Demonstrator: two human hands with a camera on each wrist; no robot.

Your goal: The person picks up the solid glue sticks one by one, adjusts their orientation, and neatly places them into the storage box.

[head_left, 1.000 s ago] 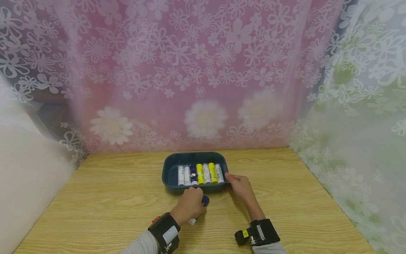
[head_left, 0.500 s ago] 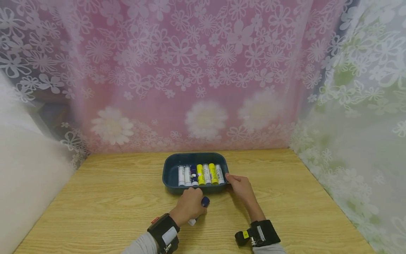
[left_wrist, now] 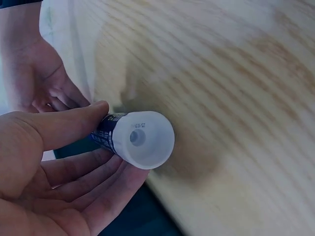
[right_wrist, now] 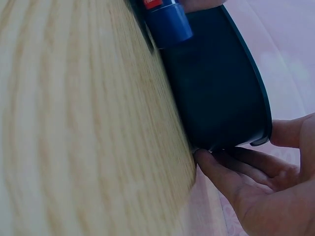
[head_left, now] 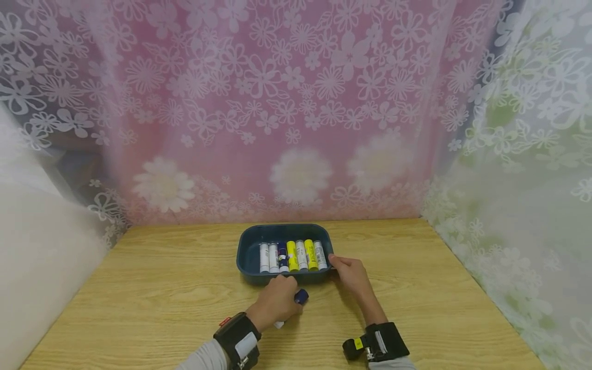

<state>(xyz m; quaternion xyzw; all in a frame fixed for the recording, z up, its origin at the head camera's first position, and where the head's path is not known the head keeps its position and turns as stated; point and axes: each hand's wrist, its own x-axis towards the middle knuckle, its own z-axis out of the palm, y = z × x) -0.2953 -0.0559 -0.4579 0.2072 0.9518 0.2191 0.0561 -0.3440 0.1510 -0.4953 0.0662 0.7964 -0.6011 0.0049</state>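
My left hand holds a glue stick between thumb and fingers, just in front of the tray. Its dark blue cap sticks out to the right in the head view. The hollow white base of the glue stick faces the left wrist camera. My right hand grips the near right corner of a dark teal tray, thumb at the rim and fingers against the outer wall and underside. Inside the tray several glue sticks lie side by side, among them a yellow glue stick and a dark blue one.
The tray stands on a wood-grain table. A floral curtain hangs behind the table, and pale sheeting closes off the right side. A black camera strap is on each wrist.
My left hand has turned the glue stick slightly, its cap end shifting a little to the right and down. The right hand and tray hold their place.
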